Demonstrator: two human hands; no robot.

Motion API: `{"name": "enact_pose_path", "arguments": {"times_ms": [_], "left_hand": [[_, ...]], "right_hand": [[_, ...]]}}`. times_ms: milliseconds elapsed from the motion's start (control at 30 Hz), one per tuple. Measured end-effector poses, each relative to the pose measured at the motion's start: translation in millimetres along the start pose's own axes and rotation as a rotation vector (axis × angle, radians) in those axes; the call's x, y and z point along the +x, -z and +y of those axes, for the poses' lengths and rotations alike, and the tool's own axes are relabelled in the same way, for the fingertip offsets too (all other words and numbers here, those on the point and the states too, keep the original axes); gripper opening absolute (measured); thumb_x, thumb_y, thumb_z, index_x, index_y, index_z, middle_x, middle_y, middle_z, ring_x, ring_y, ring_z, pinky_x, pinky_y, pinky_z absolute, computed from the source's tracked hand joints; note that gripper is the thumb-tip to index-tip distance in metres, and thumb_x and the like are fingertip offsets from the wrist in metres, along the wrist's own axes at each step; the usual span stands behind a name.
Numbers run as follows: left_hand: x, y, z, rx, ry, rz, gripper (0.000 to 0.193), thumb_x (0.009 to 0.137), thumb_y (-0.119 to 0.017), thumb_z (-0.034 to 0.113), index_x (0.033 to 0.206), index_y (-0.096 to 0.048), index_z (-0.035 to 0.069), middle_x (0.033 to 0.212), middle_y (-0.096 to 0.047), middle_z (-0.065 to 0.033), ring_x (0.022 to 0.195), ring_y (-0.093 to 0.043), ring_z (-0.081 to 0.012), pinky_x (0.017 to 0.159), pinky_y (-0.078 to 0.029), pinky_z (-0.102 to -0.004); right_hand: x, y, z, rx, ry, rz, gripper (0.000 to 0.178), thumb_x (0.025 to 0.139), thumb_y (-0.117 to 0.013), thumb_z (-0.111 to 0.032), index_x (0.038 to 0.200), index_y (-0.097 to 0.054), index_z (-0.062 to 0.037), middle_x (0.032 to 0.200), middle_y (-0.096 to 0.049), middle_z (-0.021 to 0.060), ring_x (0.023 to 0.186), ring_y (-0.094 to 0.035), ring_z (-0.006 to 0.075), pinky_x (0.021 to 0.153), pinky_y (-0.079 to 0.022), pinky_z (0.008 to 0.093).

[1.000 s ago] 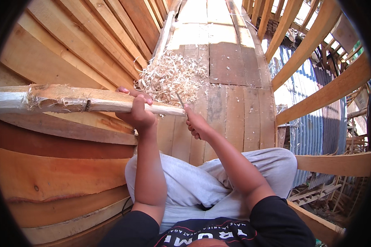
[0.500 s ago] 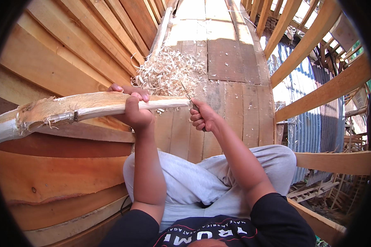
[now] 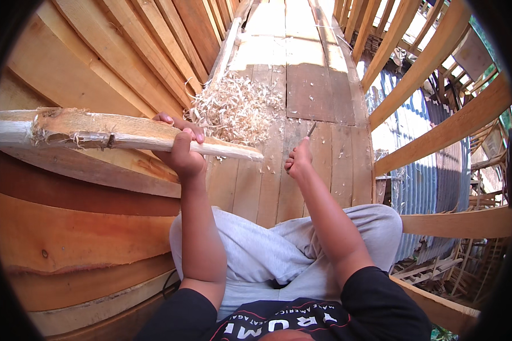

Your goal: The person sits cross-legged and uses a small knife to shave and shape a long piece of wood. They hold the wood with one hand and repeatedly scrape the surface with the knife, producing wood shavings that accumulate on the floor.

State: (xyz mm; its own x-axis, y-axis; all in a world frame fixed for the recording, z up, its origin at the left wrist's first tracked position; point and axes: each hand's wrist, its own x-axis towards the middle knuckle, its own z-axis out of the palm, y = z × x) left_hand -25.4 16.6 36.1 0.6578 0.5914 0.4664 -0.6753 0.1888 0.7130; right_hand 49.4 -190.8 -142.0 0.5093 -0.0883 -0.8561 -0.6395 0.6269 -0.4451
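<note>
A long, pale, partly peeled wooden pole [image 3: 91, 129] comes in from the left edge and tapers to a whittled tip. Near that thinner end, my left hand [image 3: 183, 149] is wrapped round it, thumb on top. Strips of rough brown fibre hang from the pole around a dark notch farther left. Apart from the tip, to its right, my right hand [image 3: 299, 158] is closed round the handle of a knife [image 3: 312, 129]. The short dark blade points forward and slightly right; the handle is mostly hidden in my fingers.
A heap of curled wood shavings [image 3: 236, 108] lies on the plank floor [image 3: 324, 159] ahead. Wooden board walling [image 3: 79, 238] stands close on my left. Slatted railing [image 3: 444, 108] runs along the right, with corrugated metal sheets [image 3: 412, 165] beyond it. My crossed legs [image 3: 256, 244] are below my hands.
My right hand with the knife has moved off the pole's tip, to the right. The pole has tilted, its left part rising and its tip dropping slightly in view.
</note>
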Motion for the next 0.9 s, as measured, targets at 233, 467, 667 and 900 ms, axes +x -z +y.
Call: {"name": "enact_pose_path", "arguments": {"times_ms": [233,467,667,900], "left_hand": [[4,6,1,-0.017,0.008,-0.07,0.033,0.068,-0.048,-0.003,0.099,-0.037,0.001,0.059,-0.044,-0.0049,0.047,-0.042,-0.0133,0.049,-0.043,-0.0279],[7,9,7,0.014,0.019,-0.104,0.031,0.07,-0.049,-0.003,0.099,-0.039,-0.002,0.06,-0.044,-0.0046,0.048,-0.043,-0.0126,0.049,-0.043,-0.0265],[6,11,5,0.116,0.055,-0.081,0.033,0.068,-0.05,0.002,0.1,-0.042,0.001,0.061,-0.04,-0.0043,0.047,-0.041,-0.0147,0.048,-0.042,-0.0286],[8,15,5,0.096,0.074,-0.112,0.033,0.069,-0.05,0.002,0.101,-0.042,0.002,0.06,-0.04,-0.0044,0.047,-0.041,-0.0149,0.048,-0.042,-0.0293]], "right_hand": [[-18,-5,1,-1.102,1.106,-0.027,0.042,0.093,-0.056,-0.047,0.091,-0.06,-0.0051,0.072,-0.059,0.0095,0.064,-0.056,0.0241,0.061,-0.045,0.0389],[-3,2,-13,-1.169,1.059,-0.171,0.026,0.095,-0.056,-0.027,0.107,-0.065,-0.0049,0.099,-0.069,0.0207,0.096,-0.065,0.0374,0.083,-0.049,0.045],[9,30,-36,-1.519,0.86,-0.347,0.024,0.081,-0.073,-0.013,0.105,-0.073,-0.009,0.1,-0.071,0.0155,0.093,-0.067,0.0293,0.082,-0.051,0.038],[16,37,-32,-1.871,0.789,-0.476,0.035,0.068,-0.081,-0.009,0.102,-0.075,-0.0118,0.093,-0.073,0.0118,0.085,-0.069,0.023,0.076,-0.054,0.0341]]}}
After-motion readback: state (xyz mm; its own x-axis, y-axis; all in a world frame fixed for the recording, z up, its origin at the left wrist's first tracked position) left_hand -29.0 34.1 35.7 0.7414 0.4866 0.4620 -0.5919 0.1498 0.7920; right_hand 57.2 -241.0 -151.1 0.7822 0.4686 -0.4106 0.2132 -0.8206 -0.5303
